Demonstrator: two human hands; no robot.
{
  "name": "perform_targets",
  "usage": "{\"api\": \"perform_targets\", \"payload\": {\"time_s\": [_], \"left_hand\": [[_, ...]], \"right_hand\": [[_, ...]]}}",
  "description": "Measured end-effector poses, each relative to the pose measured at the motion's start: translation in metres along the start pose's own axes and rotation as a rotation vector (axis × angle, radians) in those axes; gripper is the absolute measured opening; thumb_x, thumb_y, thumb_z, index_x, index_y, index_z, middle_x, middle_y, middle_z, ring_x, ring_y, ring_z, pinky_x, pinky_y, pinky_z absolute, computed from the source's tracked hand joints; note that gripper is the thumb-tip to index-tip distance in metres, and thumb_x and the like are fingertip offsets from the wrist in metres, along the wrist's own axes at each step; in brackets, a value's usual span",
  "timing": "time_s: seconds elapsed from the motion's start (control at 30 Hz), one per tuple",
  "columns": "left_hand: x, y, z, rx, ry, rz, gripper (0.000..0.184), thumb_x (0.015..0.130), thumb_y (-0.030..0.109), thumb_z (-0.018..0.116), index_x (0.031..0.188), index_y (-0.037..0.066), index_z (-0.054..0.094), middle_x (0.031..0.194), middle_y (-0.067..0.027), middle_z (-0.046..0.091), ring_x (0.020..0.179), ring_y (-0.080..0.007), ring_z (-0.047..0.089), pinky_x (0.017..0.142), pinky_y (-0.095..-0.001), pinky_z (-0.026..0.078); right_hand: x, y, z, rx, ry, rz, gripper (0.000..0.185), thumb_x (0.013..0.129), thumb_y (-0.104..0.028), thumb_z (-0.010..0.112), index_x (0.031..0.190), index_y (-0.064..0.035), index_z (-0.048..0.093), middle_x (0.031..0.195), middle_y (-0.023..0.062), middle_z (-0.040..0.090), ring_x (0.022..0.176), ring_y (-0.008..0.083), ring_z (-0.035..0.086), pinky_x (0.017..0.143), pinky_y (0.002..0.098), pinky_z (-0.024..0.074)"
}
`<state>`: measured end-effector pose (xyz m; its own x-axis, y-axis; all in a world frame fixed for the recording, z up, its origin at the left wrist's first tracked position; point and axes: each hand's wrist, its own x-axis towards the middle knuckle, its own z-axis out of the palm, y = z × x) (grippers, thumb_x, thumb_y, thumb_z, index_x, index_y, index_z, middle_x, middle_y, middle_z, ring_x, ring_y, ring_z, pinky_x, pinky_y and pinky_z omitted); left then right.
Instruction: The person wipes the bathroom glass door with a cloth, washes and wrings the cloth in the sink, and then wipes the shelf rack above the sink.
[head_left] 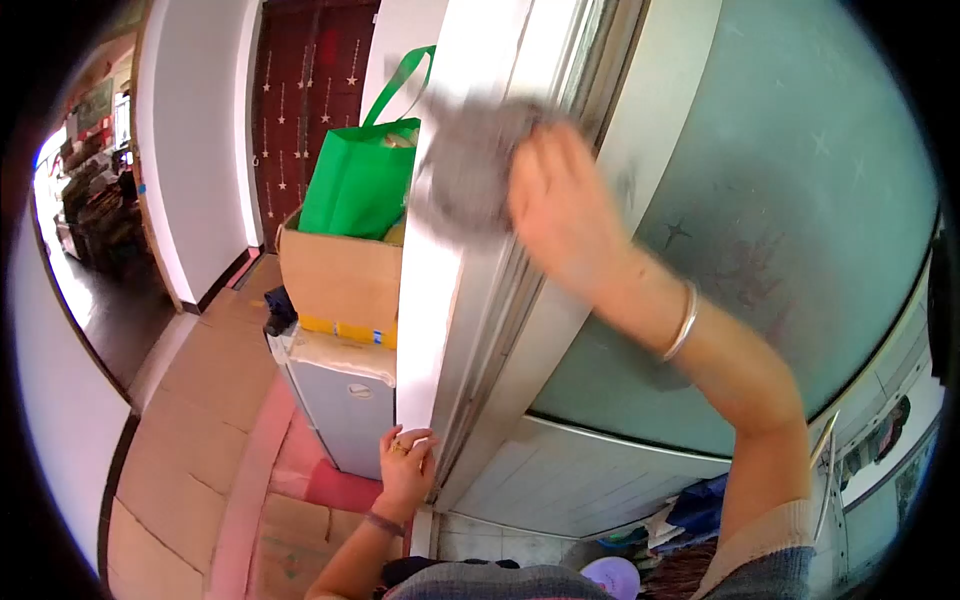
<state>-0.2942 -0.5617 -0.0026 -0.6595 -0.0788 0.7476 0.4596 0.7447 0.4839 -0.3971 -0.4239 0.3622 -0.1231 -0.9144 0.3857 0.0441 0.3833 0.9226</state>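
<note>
My right hand (560, 205), a bangle on its wrist, is raised and presses a grey cloth (470, 170) against the white door frame (490, 310). Both cloth and fingers are smeared by motion. Lower down, my left hand (405, 470), with a ring on one finger, has its fingers bent around the edge of the white wall (425, 340). To the right of the frame is a frosted glass door panel (780, 210) with star marks, partly behind my right forearm.
Left of the wall, a green bag (355, 185) sits in a cardboard box (340, 275) on top of a grey cabinet (345, 410). Brown sheets (170, 470) cover the hallway floor. A dark red door (310, 110) stands behind. Clothes (695, 510) and a purple-white basin (610, 578) lie low right.
</note>
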Motion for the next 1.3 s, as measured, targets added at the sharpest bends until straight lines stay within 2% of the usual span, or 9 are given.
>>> {"api": "perform_targets", "payload": {"time_s": [0.07, 0.23, 0.5, 0.57, 0.73, 0.87, 1.0, 1.1, 1.3], "left_hand": [[-0.004, -0.007, 0.002, -0.014, -0.007, 0.0, 0.018, 0.071, -0.002, 0.058, 0.084, 0.009, 0.063, 0.093, -0.0034, 0.062, 0.088, -0.0205, 0.058, 0.091, -0.0426, 0.037], [0.003, -0.011, 0.009, -0.066, -0.053, 0.034, 0.017, 0.072, -0.002, 0.058, 0.084, 0.01, 0.062, 0.091, -0.0022, 0.063, 0.087, -0.0192, 0.059, 0.092, -0.0429, 0.037], [0.019, -0.024, -0.006, -0.117, -0.016, 0.076, 0.019, 0.071, -0.001, 0.058, 0.085, 0.01, 0.062, 0.089, -0.0017, 0.063, 0.087, -0.017, 0.059, 0.094, -0.0415, 0.036], [0.038, -0.03, -0.02, -0.137, 0.02, 0.096, 0.02, 0.071, -0.001, 0.058, 0.087, 0.01, 0.062, 0.091, -0.0025, 0.063, 0.089, -0.0178, 0.059, 0.094, -0.0419, 0.035], [0.143, 0.009, -0.08, -0.379, 0.125, 0.204, 0.038, 0.073, -0.004, 0.056, 0.111, 0.002, 0.058, 0.127, -0.0176, 0.045, 0.115, -0.0322, 0.047, 0.097, -0.0402, 0.036], [0.224, 0.057, -0.109, -0.454, 0.131, 0.401, 0.055, 0.076, -0.001, 0.055, 0.128, 0.0, 0.04, 0.141, -0.0225, 0.024, 0.122, -0.0346, 0.039, 0.098, -0.0395, 0.036], [0.255, 0.074, -0.105, -0.43, 0.049, 0.386, 0.064, 0.072, -0.001, 0.057, 0.132, 0.001, 0.033, 0.138, -0.0251, 0.028, 0.117, -0.0374, 0.043, 0.095, -0.0392, 0.04], [0.252, 0.075, -0.115, -0.607, -0.233, 0.231, 0.064, 0.07, 0.001, 0.059, 0.129, -0.001, 0.034, 0.132, -0.0332, 0.033, 0.109, -0.0445, 0.046, 0.089, -0.0432, 0.043], [0.292, 0.086, -0.119, -0.334, 0.141, 0.531, 0.062, 0.069, 0.005, 0.058, 0.127, -0.002, 0.037, 0.127, -0.0219, 0.044, 0.111, -0.0372, 0.044, 0.096, -0.0448, 0.032]], "right_hand": [[-0.017, -0.036, -0.006, 0.25, 0.004, -0.092, 0.021, 0.074, -0.015, 0.052, 0.085, -0.0027, 0.064, 0.083, 0.0095, 0.054, 0.09, 0.0277, 0.05, 0.088, 0.0397, 0.0363], [0.03, 0.024, 0.005, 0.302, 0.22, 0.182, 0.011, 0.074, -0.014, 0.051, 0.079, -0.0054, 0.056, 0.08, 0.008, 0.051, 0.08, 0.0208, 0.051, 0.081, 0.0341, 0.0385], [-0.01, -0.05, -0.002, 0.405, 0.116, 0.215, 0.019, 0.075, -0.012, 0.048, 0.083, 0.0045, 0.053, 0.115, 0.0293, 0.05, 0.11, 0.0353, 0.049, 0.104, 0.042, 0.0285], [0.005, -0.041, -0.008, 0.371, 0.097, 0.284, 0.02, 0.075, -0.013, 0.048, 0.082, 0.0054, 0.05, 0.11, 0.0301, 0.052, 0.105, 0.0371, 0.052, 0.104, 0.0421, 0.0285], [0.012, -0.069, -0.014, 0.366, -0.016, 0.408, 0.017, 0.074, -0.012, 0.048, 0.078, 0.0042, 0.048, 0.109, 0.031, 0.051, 0.106, 0.039, 0.05, 0.104, 0.0438, 0.0281], [0.023, -0.07, -0.018, 0.419, -0.038, 0.529, 0.016, 0.072, -0.012, 0.05, 0.077, 0.0033, 0.048, 0.109, 0.0302, 0.05, 0.109, 0.0395, 0.048, 0.104, 0.0437, 0.0289], [0.037, -0.045, -0.019, 0.412, -0.022, 0.576, 0.015, 0.073, -0.011, 0.052, 0.078, 0.0029, 0.048, 0.106, 0.0298, 0.051, 0.108, 0.0395, 0.048, 0.105, 0.0434, 0.0279], [0.023, -0.055, -0.02, 0.423, -0.026, 0.517, 0.015, 0.073, -0.011, 0.051, 0.078, 0.0029, 0.049, 0.104, 0.0291, 0.051, 0.107, 0.0382, 0.049, 0.105, 0.043, 0.0278], [0.073, 0.025, -0.011, 0.213, 0.022, 0.52, 0.016, 0.071, -0.01, 0.051, 0.078, 0.0043, 0.05, 0.096, 0.0261, 0.053, 0.104, 0.0367, 0.05, 0.104, 0.0428, 0.0292]]}}
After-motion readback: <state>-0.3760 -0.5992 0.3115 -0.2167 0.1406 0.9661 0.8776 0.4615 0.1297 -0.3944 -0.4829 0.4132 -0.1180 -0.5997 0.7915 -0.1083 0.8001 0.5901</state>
